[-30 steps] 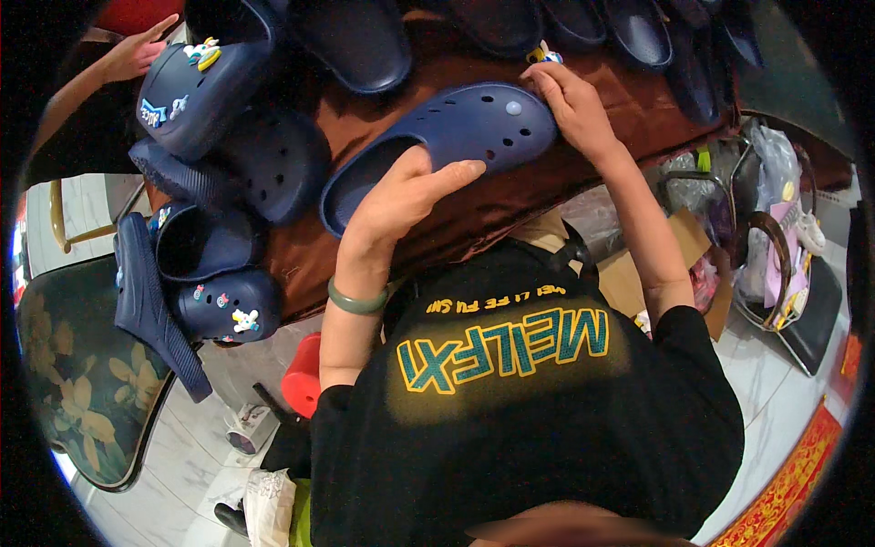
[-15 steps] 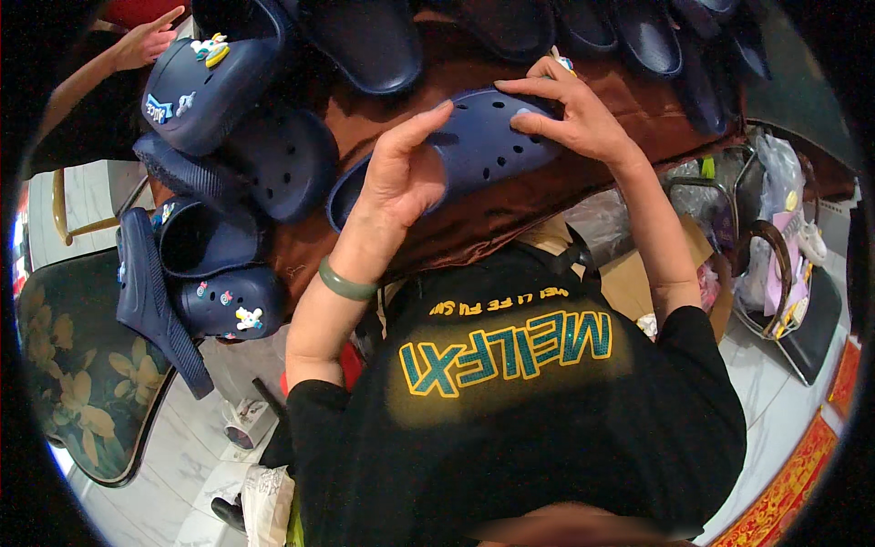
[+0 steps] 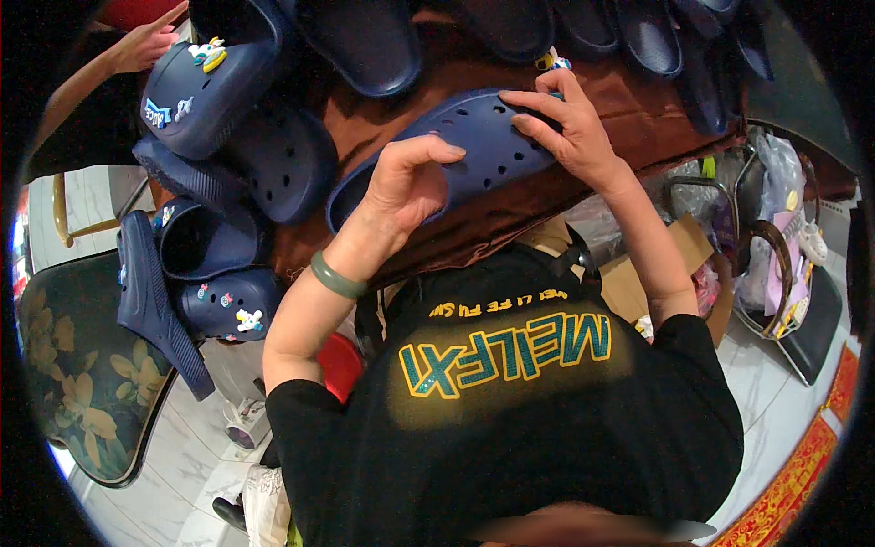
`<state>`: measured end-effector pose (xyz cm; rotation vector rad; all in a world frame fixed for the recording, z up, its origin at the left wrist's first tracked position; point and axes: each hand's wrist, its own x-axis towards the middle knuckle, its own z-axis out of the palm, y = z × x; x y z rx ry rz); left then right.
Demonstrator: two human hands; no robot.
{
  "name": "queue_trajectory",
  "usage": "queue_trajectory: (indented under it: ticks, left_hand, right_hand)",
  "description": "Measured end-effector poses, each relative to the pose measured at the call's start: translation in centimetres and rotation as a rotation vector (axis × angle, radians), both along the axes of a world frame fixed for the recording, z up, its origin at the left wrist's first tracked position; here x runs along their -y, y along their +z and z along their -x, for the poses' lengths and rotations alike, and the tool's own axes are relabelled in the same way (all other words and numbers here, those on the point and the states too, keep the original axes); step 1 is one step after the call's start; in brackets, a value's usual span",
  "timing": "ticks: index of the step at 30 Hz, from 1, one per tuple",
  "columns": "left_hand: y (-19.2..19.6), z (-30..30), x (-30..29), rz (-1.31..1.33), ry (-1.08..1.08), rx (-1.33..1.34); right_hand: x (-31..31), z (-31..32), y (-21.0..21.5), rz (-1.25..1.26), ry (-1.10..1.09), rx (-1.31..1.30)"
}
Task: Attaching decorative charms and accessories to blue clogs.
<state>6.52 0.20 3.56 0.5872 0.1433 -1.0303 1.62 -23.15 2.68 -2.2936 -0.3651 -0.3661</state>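
Note:
A navy clog with round holes lies across the brown cloth, toe to the right. My left hand is at its heel opening, thumb bent over the upper; the other fingers are hidden, seemingly inside the shoe. A green bangle circles that wrist. On the toe, my right hand has its thumb and index finger pressed near the holes, slightly apart. A small white, yellow and blue shoe charm shows just past its other fingers; whether they touch it I cannot tell.
Navy clogs with charms crowd the left side, and several plain ones line the far side. Another person's hand is at upper left. A cardboard box and a chair with plastic bags stand at right.
My left thumb has bent down toward the clog's upper, and the left elbow has swung outward. The clog has tilted slightly. More of the charm shows beyond my right fingers.

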Motion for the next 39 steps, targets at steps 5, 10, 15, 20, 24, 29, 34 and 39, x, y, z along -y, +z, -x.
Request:
queue_trajectory:
  ticks: [5,10,15,20,24,29,34,39]
  left_hand:
    - [0.9,0.2,0.3,0.034,-0.014,-0.014]
    - [-0.3,-0.2,0.3,0.019,-0.017,-0.026]
    - [-0.6,-0.5,0.6,0.015,0.013,-0.089]
    - [-0.9,-0.6,0.3,0.081,0.003,-0.090]
    - [-1.1,-0.7,0.4,0.108,-0.016,-0.069]
    - [-1.1,-0.6,0.5,0.108,0.018,-0.065]
    - [-0.6,-0.1,0.6,0.002,0.048,-0.030]
    - [-0.3,0.1,0.6,0.011,0.056,-0.020]
  right_hand:
    - [0.4,0.4,-0.4,-0.103,-0.011,-0.049]
    - [1.0,0.1,0.4,-0.104,0.098,-0.027]
    - [0.8,-0.1,0.2,-0.167,0.126,-0.066]
    - [0.4,-0.1,-0.7,-0.204,0.102,-0.015]
    - [0.6,-0.2,-1.3,-0.194,0.099,0.068]
    - [0.6,-0.2,-1.6,-0.217,0.084,0.111]
    - [0.6,0.0,-2.0,-0.254,0.079,0.159]
    - [0.7,0.1,-2.1,-0.291,0.077,0.134]
